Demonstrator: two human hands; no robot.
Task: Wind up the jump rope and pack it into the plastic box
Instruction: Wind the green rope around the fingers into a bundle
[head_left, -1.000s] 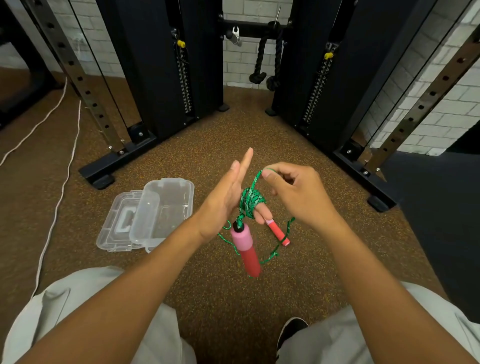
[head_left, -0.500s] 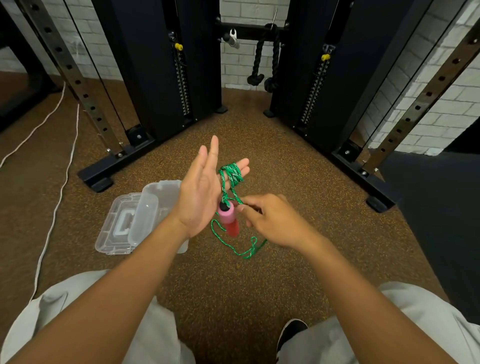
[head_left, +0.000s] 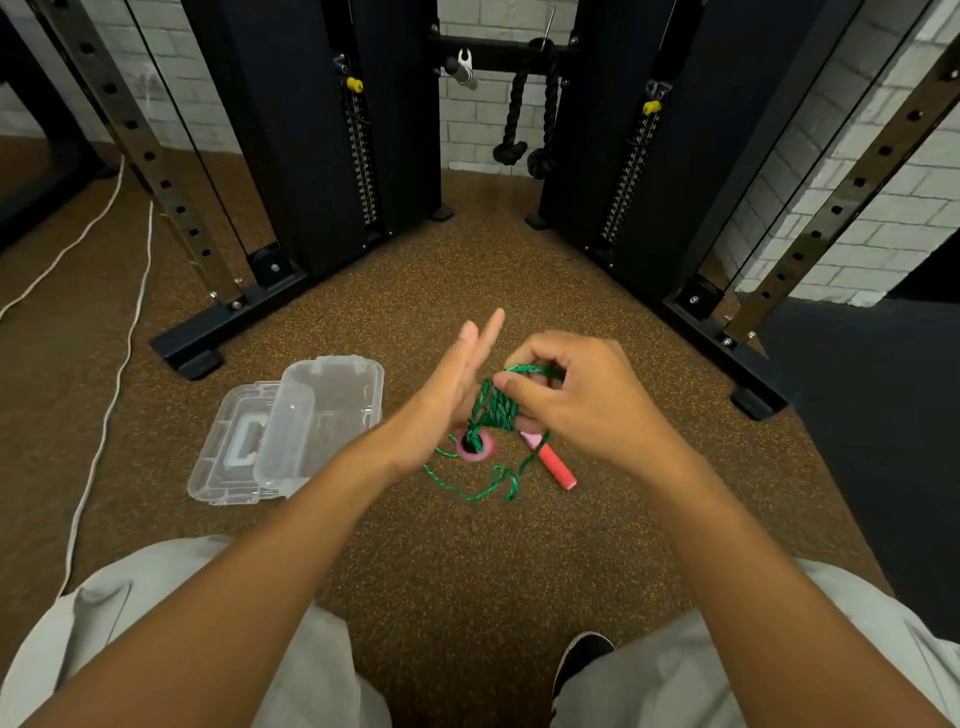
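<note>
Since half a second ago, your right hand (head_left: 582, 400) has risen from below the coil to its top, and the second handle (head_left: 550, 460) has swung back into sight. Your jump rope (head_left: 493, 408) is a thin, braided green cord, wound in a tight band around your flat, open left hand (head_left: 447, 400). Your right hand pinches the cord, laying another turn. One pink handle (head_left: 477, 447) hangs end-on beneath the coil; the other, a slim red-pink cylinder, dangles on a slack tail. That loose tail could snag or knot, and the turns may slip off your straight fingers (head_left: 480, 332). To your left, the clear, glossy plastic box (head_left: 332, 415) lies open on speckled rubber floor (head_left: 467, 571), lid (head_left: 234, 441) alongside.
</note>
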